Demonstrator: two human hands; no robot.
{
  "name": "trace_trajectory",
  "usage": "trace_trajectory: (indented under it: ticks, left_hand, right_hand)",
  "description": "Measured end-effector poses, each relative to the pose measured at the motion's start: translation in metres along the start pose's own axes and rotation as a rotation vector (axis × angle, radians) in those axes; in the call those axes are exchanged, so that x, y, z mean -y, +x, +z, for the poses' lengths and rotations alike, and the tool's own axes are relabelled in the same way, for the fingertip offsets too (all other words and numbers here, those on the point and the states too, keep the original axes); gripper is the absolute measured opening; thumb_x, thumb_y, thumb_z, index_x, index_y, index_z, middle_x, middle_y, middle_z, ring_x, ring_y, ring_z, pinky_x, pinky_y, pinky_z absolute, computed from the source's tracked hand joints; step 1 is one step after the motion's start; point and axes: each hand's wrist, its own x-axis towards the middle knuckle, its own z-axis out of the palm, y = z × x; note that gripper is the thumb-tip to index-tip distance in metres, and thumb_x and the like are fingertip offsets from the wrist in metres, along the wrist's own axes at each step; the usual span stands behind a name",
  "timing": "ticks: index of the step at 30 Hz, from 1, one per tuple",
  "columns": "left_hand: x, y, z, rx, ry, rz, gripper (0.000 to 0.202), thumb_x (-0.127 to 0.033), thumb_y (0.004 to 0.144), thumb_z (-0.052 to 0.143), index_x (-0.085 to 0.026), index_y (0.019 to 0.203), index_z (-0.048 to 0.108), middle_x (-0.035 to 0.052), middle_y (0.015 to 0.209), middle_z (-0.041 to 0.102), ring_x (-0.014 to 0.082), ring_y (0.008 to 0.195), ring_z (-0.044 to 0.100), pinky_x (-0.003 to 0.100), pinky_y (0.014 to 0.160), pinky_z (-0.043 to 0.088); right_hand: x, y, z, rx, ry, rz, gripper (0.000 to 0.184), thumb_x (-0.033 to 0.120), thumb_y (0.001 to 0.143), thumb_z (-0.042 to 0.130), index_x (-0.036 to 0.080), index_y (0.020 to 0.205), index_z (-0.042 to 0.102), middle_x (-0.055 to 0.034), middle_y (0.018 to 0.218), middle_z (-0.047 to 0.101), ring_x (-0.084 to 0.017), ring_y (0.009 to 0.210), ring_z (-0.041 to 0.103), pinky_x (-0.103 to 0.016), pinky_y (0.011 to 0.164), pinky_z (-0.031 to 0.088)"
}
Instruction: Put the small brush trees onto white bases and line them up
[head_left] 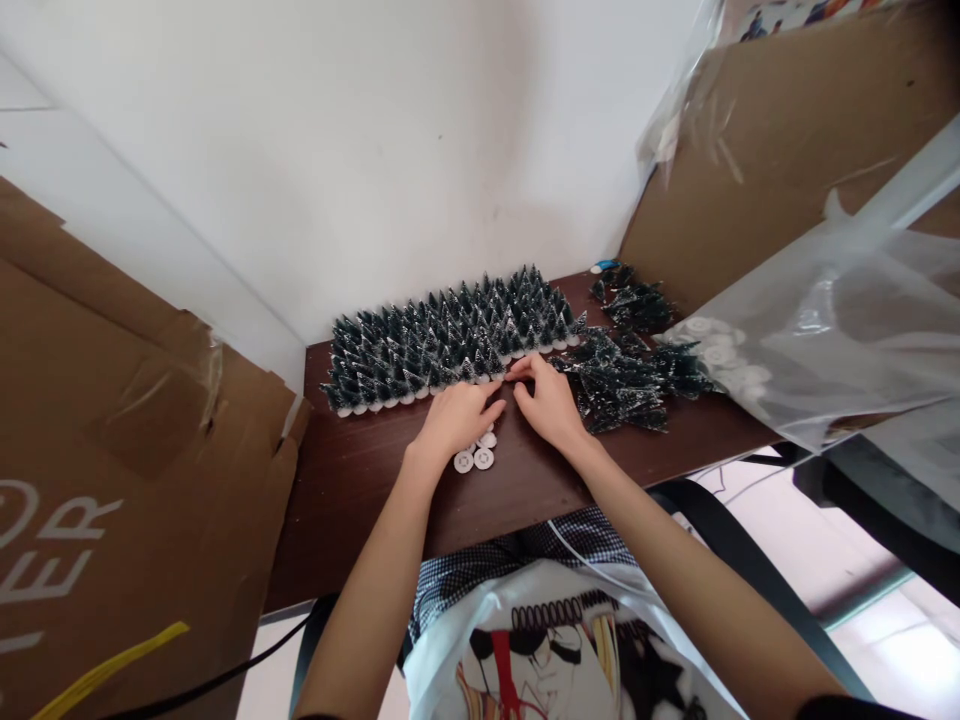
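Observation:
Rows of small dark-green bottle-brush trees (442, 335) with white-dusted tips and round white bases stand upright, packed together against the wall. My left hand (456, 418) is at their front row, fingers stretched out near the bases and thumb apart. Close beside it, my right hand (549, 402) has bent fingers reaching to the same row edge, its thumb apart from them. The fingertips of both hands nearly meet; whether a small base is between them is hard to see. Several loose white round bases (484, 458) lie below my left hand, which partly covers them.
Loose trees (626, 375) lie in a pile right of my right hand, with more behind (636, 303). A clear plastic bag (810, 320) holding white bases rests at the right. Cardboard boxes flank the brown table (352, 500), one at left (142, 400), one at right (795, 130).

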Motion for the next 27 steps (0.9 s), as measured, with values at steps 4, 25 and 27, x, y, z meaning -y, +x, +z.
trace_trajectory:
  ticks: [4,25,27]
  left_hand:
    - [0.005,0.0,-0.001,-0.045,-0.105,-0.003,0.037,-0.035,0.098,0.046,-0.023,0.118,0.074,0.0067,0.096,0.078,0.023,0.087,0.069,0.029,0.074,0.046]
    - [0.045,-0.012,-0.014,0.166,-0.458,-0.034,0.032,-0.04,0.079,0.066,-0.018,0.1,0.074,-0.0012,0.068,0.062,0.0132,0.058,0.052,0.026,0.055,0.035]
    - [0.047,-0.012,-0.013,0.192,-0.476,-0.04,0.034,-0.041,0.077,0.068,-0.018,0.101,0.073,-0.001,0.07,0.063,0.0133,0.059,0.054,0.026,0.056,0.037]
  right_hand:
    - [-0.001,0.0,-0.001,-0.014,0.009,0.0,0.023,0.004,0.078,0.05,0.023,0.091,0.05,-0.0064,0.096,0.076,-0.025,0.096,0.07,-0.045,0.094,0.049]
    - [0.035,-0.02,-0.052,-0.077,-0.123,-0.231,0.018,0.016,0.092,0.048,0.021,0.101,0.062,-0.0076,0.101,0.073,-0.024,0.092,0.068,-0.037,0.083,0.053]
    - [0.032,-0.018,-0.057,-0.071,-0.241,-0.265,0.019,0.015,0.091,0.049,0.02,0.104,0.062,-0.0099,0.107,0.072,-0.027,0.101,0.066,-0.042,0.089,0.052]
